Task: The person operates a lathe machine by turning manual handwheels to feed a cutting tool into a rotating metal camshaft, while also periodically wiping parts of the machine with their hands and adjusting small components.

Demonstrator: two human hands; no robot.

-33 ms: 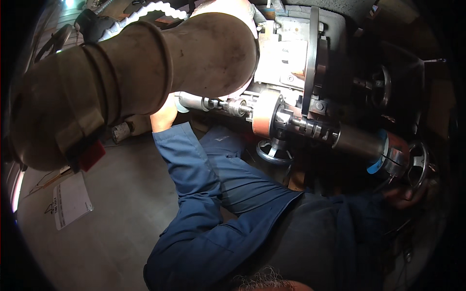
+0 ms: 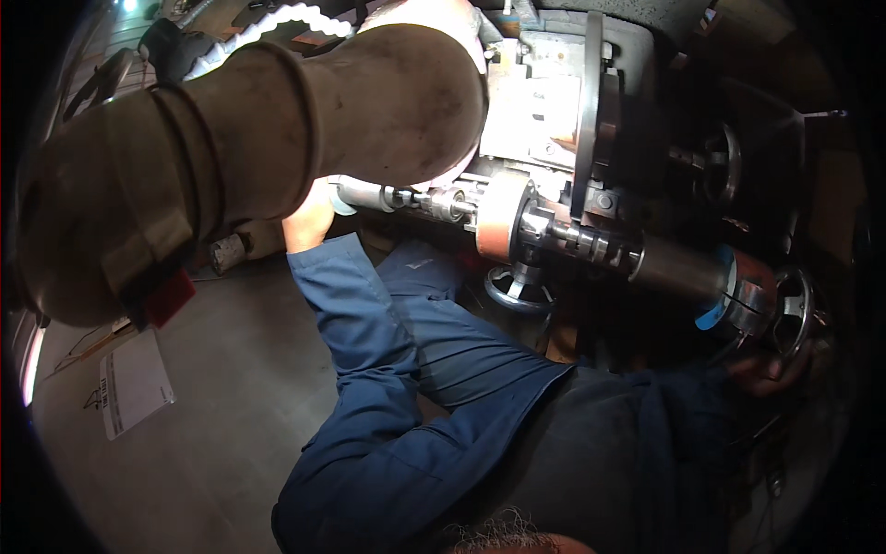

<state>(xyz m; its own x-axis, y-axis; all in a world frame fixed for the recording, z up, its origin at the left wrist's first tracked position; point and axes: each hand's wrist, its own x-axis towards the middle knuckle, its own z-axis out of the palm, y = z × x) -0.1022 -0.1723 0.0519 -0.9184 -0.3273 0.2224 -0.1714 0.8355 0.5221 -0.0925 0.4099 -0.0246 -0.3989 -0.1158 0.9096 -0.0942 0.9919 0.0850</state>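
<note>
My left hand (image 2: 309, 222) reaches up beside the left end of a long metal spindle assembly. Its fingers are hidden behind a thick brown duct (image 2: 397, 102), so their hold does not show. In the dim area at the right, my right hand (image 2: 768, 372) is closed at the lower rim of a metal handwheel (image 2: 796, 312). Between the hands runs the assembly: a steel cylinder (image 2: 367, 195), an orange-sided round wheel (image 2: 499, 228), and a larger dark cylinder (image 2: 681, 270). An orange and steel collar (image 2: 752, 294) sits beside the handwheel.
A second handwheel (image 2: 520, 291) is below the round wheel, and another (image 2: 724, 164) stands at the far right. The brightly lit machine body (image 2: 535, 111) rises behind. A white segmented hose (image 2: 268, 32) crosses the upper left. A paper sheet (image 2: 137, 383) lies at the left.
</note>
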